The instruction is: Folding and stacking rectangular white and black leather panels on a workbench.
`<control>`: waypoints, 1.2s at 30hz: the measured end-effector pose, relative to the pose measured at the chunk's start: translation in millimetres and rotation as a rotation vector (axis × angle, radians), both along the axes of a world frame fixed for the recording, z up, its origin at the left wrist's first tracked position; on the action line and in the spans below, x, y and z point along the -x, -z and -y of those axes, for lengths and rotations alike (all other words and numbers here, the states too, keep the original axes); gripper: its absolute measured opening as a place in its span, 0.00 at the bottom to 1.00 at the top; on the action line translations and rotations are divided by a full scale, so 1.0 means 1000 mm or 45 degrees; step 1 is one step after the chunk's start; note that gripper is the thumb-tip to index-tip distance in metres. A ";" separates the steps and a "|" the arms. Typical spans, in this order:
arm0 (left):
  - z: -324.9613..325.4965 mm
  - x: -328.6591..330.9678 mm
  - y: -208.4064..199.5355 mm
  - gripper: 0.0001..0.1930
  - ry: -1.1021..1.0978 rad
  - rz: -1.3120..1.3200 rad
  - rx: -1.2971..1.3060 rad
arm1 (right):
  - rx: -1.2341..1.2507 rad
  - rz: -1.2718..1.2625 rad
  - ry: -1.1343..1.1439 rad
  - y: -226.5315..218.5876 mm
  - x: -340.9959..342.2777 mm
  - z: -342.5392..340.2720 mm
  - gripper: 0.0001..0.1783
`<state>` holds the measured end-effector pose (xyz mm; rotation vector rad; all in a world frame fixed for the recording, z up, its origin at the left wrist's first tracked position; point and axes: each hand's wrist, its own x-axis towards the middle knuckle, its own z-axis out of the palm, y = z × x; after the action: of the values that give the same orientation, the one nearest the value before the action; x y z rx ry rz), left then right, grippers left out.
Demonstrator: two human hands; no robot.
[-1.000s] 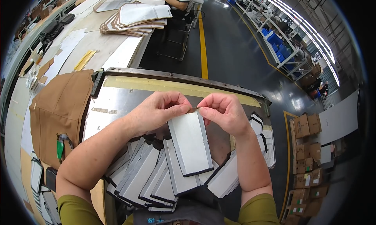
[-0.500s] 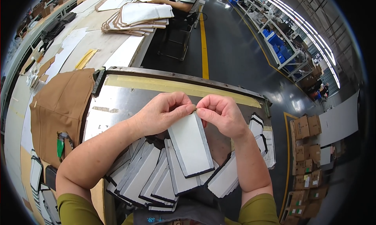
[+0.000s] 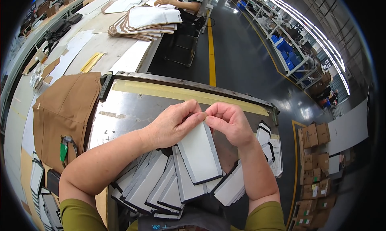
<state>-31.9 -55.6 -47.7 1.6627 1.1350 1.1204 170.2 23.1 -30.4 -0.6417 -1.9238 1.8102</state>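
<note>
With fingers closed, the left hand [image 3: 175, 125] and right hand [image 3: 232, 123] are pinching and hiding the top of a white panel [image 3: 200, 153]; grey-sided, black-ended, it is overlapping other panels [image 3: 149, 176]. The right forearm [image 3: 261, 175] is partly covering a stack [image 3: 230, 188].

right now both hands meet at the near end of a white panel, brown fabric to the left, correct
Not near: the head view shows the left hand and right hand meeting at the far end of the white panel. The brown fabric is at left.

Olive sleeves [image 3: 80, 215], seemingly dark apron [image 3: 199, 220]
</note>
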 end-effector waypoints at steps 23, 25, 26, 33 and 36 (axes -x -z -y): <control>0.000 0.005 0.000 0.10 0.018 -0.053 0.065 | 0.001 -0.052 0.167 0.001 -0.004 -0.008 0.05; 0.000 0.006 0.001 0.10 0.028 -0.017 0.102 | -0.026 -0.041 0.171 -0.002 -0.006 -0.008 0.05; -0.001 0.006 0.001 0.10 0.036 0.019 0.137 | -0.055 -0.030 0.174 -0.003 -0.006 -0.008 0.05; -0.001 0.005 -0.003 0.11 0.098 0.354 0.422 | -0.045 -0.099 0.208 -0.005 -0.007 -0.012 0.06; 0.000 0.006 -0.004 0.11 0.113 0.397 0.482 | -0.007 -0.104 0.176 -0.005 -0.009 -0.014 0.06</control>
<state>-37.8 -55.2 -43.9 1.1883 0.9886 0.9939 179.4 36.8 -25.9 -0.6711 -1.7854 1.7185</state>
